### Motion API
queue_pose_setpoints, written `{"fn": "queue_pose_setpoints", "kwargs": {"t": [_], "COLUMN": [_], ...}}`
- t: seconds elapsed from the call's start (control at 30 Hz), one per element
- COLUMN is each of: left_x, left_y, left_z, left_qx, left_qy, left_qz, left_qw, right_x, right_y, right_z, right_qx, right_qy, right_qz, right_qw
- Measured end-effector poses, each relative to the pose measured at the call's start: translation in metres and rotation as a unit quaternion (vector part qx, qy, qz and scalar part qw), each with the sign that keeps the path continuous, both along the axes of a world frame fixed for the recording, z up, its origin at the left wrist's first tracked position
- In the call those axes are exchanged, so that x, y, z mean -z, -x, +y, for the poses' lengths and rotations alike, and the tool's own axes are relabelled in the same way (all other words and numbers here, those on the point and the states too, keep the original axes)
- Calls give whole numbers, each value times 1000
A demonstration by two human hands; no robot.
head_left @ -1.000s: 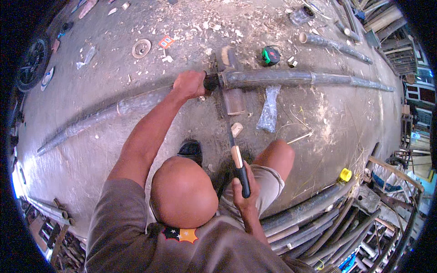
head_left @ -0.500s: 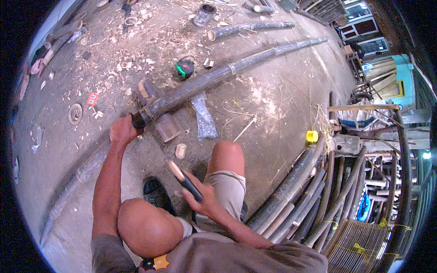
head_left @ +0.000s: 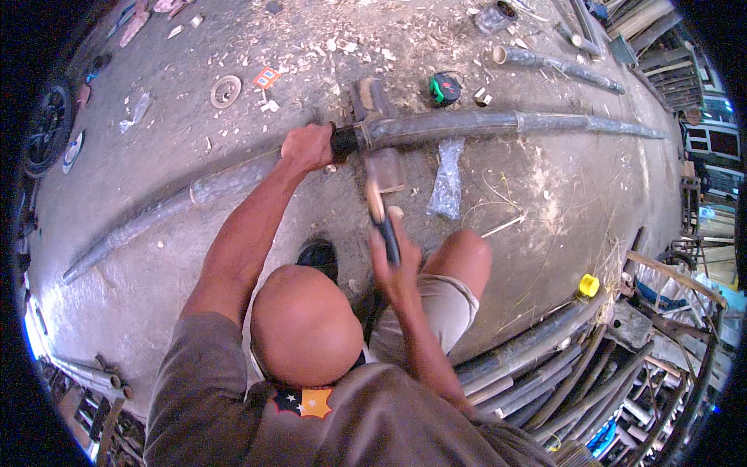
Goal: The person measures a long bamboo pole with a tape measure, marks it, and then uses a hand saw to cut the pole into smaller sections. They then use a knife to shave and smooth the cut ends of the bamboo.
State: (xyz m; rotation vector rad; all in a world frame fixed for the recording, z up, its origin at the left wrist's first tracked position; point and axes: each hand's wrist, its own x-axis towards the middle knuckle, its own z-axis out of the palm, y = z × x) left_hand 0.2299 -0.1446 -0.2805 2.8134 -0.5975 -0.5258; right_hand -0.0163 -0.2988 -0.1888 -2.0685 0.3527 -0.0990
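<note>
A long grey bamboo pole (head_left: 467, 124) lies across the floor, resting on a brown wooden block (head_left: 386, 170). My left hand (head_left: 308, 148) is closed round the pole just left of the block, beside a dark, black section. My right hand (head_left: 398, 263) grips a tool with a black grip and a pale wooden part (head_left: 377, 201). Its wooden part points up toward the block, below the pole. The tool is smeared by motion, so its far end and exact kind do not show.
Beyond the pole lie a black and green tape measure (head_left: 444, 89), wood chips and a round dish-like ring (head_left: 226, 92). Clear plastic wrapping (head_left: 446, 179) lies near the block. Several bamboo poles (head_left: 537, 350) are stacked at right, near a yellow object (head_left: 589, 285).
My view has swung, so the scene sits turned and further right. The tool in my right hand has come up closer to the block and pole. My left hand keeps its hold.
</note>
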Motion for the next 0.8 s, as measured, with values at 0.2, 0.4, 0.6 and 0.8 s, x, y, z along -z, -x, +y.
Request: {"fn": "queue_pose_setpoints", "kwargs": {"t": [0.2, 0.4, 0.6, 0.8], "left_x": [15, -10, -8, -14], "left_y": [-12, 2, 5, 0], "left_z": [10, 10, -10, 8], "left_qx": [3, -1, 4, 15], "left_qy": [-14, -29, -22, -29], "left_qz": [3, 14, 53, 27], "left_qw": [1000, 999, 998, 999], "right_x": [10, -12, 13, -35], "right_y": [10, 61, -25, 106], "right_z": [-1, -10, -4, -8], "right_qx": [-8, -12, 24, -8], "right_qy": [-6, -17, -17, 13], "right_qz": [-11, 13, 43, 1], "right_qw": [1000, 1000, 999, 1000]}}
